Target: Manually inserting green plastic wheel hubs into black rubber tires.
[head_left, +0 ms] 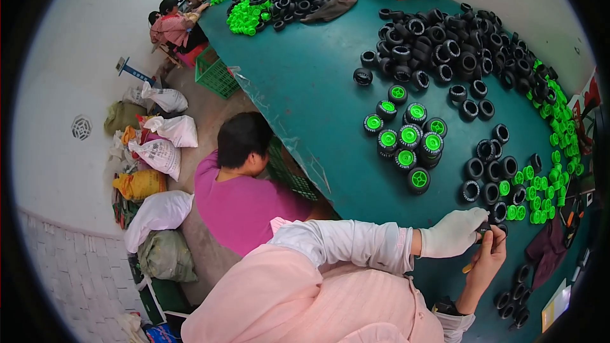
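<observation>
The left hand (452, 233), covered by a white glove, closes its grip on a small black tyre (485, 229) just above the near edge of the green tabletop (305, 89). The right hand (486, 259), bare, rises from below with its fingers curled against the same tyre and a thin yellowish stick (468, 268) lying under the palm (whether that grip also pinches the stick cannot be told). Directly beyond the hands lies a loose cluster of empty black tyres (488, 171), and to its right a strip of bright green hubs (540, 190) follows the tabletop edge. Farther out, a compact group of finished wheels (408, 136), black tyres with green hubs fitted, stands on the tabletop, and behind it a large heap of black tyres (445, 44) spreads toward the far side. A few more tyres (516, 298) lie near the right wrist. To the left, a person in a purple shirt (241, 200) bends low beside the tabletop, with filled sacks (159, 152) on the floor behind.
</observation>
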A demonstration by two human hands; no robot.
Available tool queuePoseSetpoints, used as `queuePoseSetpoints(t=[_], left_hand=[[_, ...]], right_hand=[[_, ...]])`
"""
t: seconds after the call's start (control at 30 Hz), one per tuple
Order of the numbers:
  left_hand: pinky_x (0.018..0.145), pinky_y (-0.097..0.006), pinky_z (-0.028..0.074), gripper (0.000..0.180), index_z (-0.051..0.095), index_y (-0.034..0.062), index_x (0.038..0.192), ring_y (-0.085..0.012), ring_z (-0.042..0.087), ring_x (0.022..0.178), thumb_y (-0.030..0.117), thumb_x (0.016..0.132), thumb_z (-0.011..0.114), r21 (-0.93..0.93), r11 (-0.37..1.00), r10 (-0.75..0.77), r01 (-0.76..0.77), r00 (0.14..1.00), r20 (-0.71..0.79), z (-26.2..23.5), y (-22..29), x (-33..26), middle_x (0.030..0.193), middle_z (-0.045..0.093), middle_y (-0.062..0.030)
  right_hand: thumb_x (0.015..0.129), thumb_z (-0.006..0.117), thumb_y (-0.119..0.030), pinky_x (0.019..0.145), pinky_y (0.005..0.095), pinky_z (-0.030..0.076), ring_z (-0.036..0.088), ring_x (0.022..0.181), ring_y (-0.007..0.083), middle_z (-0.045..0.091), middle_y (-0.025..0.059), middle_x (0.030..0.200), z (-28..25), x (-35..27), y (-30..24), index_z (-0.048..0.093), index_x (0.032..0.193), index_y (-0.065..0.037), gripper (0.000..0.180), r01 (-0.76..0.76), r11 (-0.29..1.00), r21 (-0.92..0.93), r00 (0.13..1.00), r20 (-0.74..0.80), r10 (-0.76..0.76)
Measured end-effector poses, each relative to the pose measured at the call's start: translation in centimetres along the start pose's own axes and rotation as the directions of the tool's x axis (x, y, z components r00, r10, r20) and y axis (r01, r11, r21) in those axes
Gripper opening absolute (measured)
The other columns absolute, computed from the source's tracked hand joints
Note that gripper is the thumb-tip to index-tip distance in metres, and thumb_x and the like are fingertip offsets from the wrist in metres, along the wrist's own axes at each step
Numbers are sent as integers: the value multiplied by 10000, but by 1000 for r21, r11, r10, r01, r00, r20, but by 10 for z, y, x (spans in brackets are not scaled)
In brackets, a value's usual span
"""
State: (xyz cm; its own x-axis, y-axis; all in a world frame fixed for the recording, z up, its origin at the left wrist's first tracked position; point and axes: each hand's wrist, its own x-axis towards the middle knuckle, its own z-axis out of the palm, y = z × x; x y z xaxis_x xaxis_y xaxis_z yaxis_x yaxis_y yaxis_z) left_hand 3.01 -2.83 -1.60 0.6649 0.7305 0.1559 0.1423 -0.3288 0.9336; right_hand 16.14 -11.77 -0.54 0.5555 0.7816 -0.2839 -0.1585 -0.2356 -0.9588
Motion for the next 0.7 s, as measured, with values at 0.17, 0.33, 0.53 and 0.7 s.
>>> queuePoseSetpoints(t=[0.17,0.33,0.53,0.7], left_hand=[[769,-490,524,371,531,-35,1233,-451,658,941,57,900,666,133,989,68,-69,998,14,-6,-2,-3,1078,639,-244],[763,-491,512,317,540,-24,1197,-459,648,941,112,936,658,128,991,36,-40,999,34,-3,1,-8,1060,633,-242],[741,-494,489,115,555,0,996,-425,608,877,113,983,565,34,999,45,-40,987,-153,2,-7,-2,962,599,-208],[772,-335,592,230,648,12,1125,-200,688,867,208,1069,540,-84,994,-57,68,991,121,-45,8,4,970,629,-94]], right_hand=[[1053,607,-126,459,195,247,388,530,-9,637,-22,787,6,5,25,650,1073,-12,123,545,723,-426,816,69,-574],[1058,602,-146,496,203,245,369,562,1,577,-36,782,5,-5,1,650,1090,-10,147,117,975,-188,991,-37,-126],[1049,607,-140,511,224,273,385,591,18,554,-59,786,14,-13,-8,671,1134,2,177,208,919,-334,972,-30,-231],[1035,641,-212,458,220,338,459,536,29,606,-36,778,33,-3,-24,701,1135,-63,190,16,1000,-25,1000,15,-16]])
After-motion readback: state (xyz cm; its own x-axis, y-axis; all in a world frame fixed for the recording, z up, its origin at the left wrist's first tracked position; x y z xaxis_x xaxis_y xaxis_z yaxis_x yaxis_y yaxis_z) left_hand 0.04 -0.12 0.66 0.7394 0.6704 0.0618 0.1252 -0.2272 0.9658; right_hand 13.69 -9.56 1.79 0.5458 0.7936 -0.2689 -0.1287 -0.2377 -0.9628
